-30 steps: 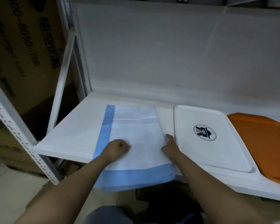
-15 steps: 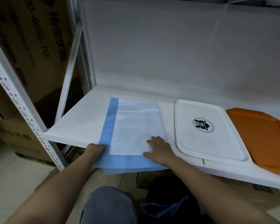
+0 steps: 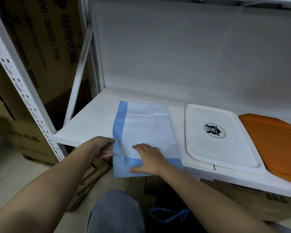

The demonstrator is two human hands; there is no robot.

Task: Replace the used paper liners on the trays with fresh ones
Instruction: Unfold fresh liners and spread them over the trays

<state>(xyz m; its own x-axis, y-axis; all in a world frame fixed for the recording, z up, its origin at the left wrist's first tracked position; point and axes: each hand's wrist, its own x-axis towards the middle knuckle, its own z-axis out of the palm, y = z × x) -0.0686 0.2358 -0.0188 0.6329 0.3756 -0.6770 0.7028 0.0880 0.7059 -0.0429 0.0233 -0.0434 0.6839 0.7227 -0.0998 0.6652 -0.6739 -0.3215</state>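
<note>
A white paper liner with blue borders [image 3: 146, 130] lies on the white shelf [image 3: 94, 121], its near blue edge hanging over the shelf's front. My left hand [image 3: 99, 147] pinches the liner's left blue edge near the front corner. My right hand [image 3: 148, 159] lies flat on the liner's near part, fingers spread and pressing it down. To the right sits a white tray [image 3: 217, 152] with a round dark logo and no liner on it. An orange tray [image 3: 274, 145] lies beside it at the far right, partly cut off by the frame.
The shelf's perforated white upright [image 3: 23, 101] stands at the left, with cardboard boxes [image 3: 40, 47] behind it. More cardboard boxes [image 3: 259, 199] sit under the shelf. My knee in grey trousers [image 3: 114, 214] is below the liner, with a blue strap [image 3: 168, 216] beside it.
My left hand moved from on top of the liner to its left front edge and took hold of it. My right hand shifted from the liner's right edge onto its near part.
</note>
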